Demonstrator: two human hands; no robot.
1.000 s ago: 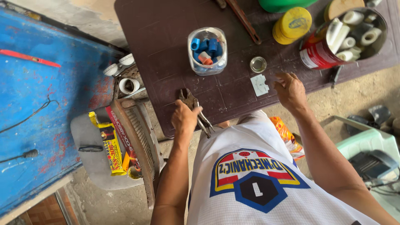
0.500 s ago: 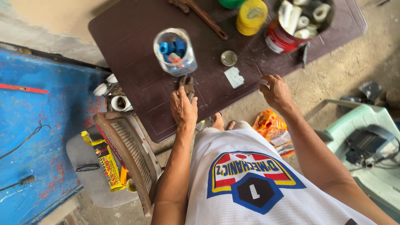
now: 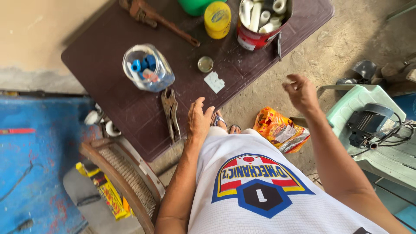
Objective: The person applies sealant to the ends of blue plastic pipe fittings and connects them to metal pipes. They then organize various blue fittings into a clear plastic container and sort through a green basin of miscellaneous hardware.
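Note:
Rusty pliers [image 3: 171, 113] lie flat on the dark brown table [image 3: 125, 108], near its front edge. My left hand [image 3: 199, 120] rests just to the right of them at the table edge, fingers spread, holding nothing. My right hand [image 3: 302, 92] hangs in the air off the table's right side, fingers loosely curled and empty. A clear plastic jar [image 3: 147, 68] with blue and white small parts stands behind the pliers.
On the table: a red pipe wrench [image 3: 156, 19], a yellow tin [image 3: 217, 18], a red can of white pipe fittings [image 3: 261, 21], a small lid [image 3: 205, 64], a white scrap [image 3: 214, 82]. Wicker chair [image 3: 125, 173] at left, orange bag [image 3: 281, 129] on floor, green plastic chair [image 3: 381, 130] with motor.
My left hand has let go of the pliers, which now lie on the table. My right hand has lifted off the table and moved right. The view has shifted.

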